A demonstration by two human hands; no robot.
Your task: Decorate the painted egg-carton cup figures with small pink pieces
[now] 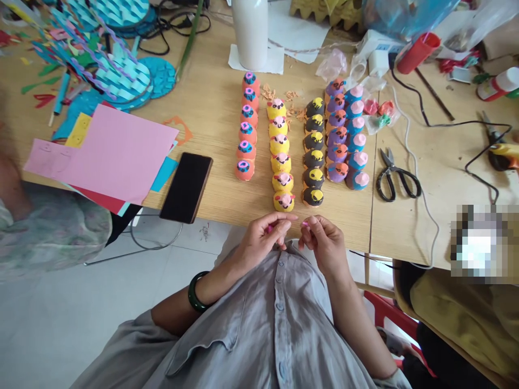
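Just over the table's front edge, my left hand [267, 233] is closed, with a bit of pink clay-like material [269, 229] showing between its fingers. Close beside it, my right hand [324, 240] pinches a tiny pink piece of the same look [305, 223] between thumb and finger. Beyond my fingertips stand rows of small dome-shaped clay figures: yellow ones with pink tops [283, 182], black ones with yellow tops [313, 159], orange-pink ones with blue and pink rings [245, 148], purple ones with orange tops [337, 153] and blue ones with pink tops [358, 160].
A phone [186, 186] lies left by pink paper [125, 151] and blue woven crafts [121, 75]. Black-handled scissors [392, 175] lie right, near cables and a power strip [375, 43]. A white cylinder [250, 35] stands behind. Another person's arm [8, 186] shows at left.
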